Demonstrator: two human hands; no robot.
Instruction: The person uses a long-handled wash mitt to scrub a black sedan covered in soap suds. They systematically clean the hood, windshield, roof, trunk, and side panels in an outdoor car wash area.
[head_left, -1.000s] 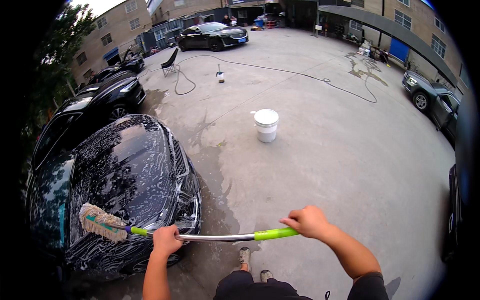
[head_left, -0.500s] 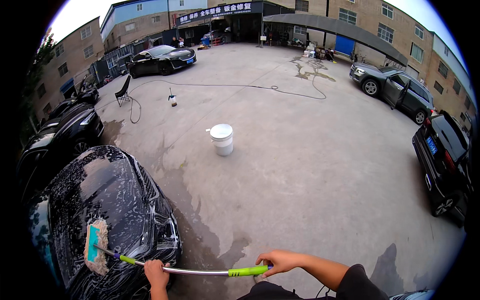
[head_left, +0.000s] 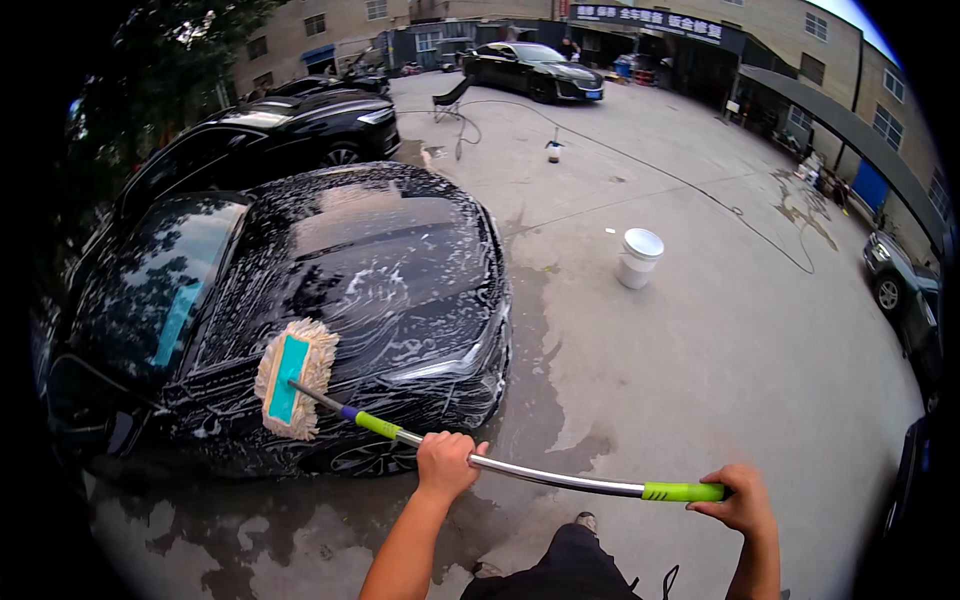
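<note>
A long-handled car wash mop (head_left: 289,378) has a turquoise plate ringed by cream, shaggy strands. Its head rests against the near front side of a black car (head_left: 385,285) streaked with white foam. My left hand (head_left: 448,463) is wrapped round the bent metal pole, partway along from the head. At the pole's far right end, my right hand (head_left: 741,499) closes on the green grip. The mop's underside and the surface under it are hidden.
A white bucket (head_left: 640,258) stands on the concrete to the right of the car. Beyond it are a small sprayer bottle (head_left: 554,151), a long hose (head_left: 690,186) and a folding chair (head_left: 452,97). Another black car (head_left: 270,140) is parked close behind the foamy one. Wet patches mark the ground.
My view has swung left, so the foamy car sits more centrally. The mop head lies near the car's front side, and both hands still hold the pole.
</note>
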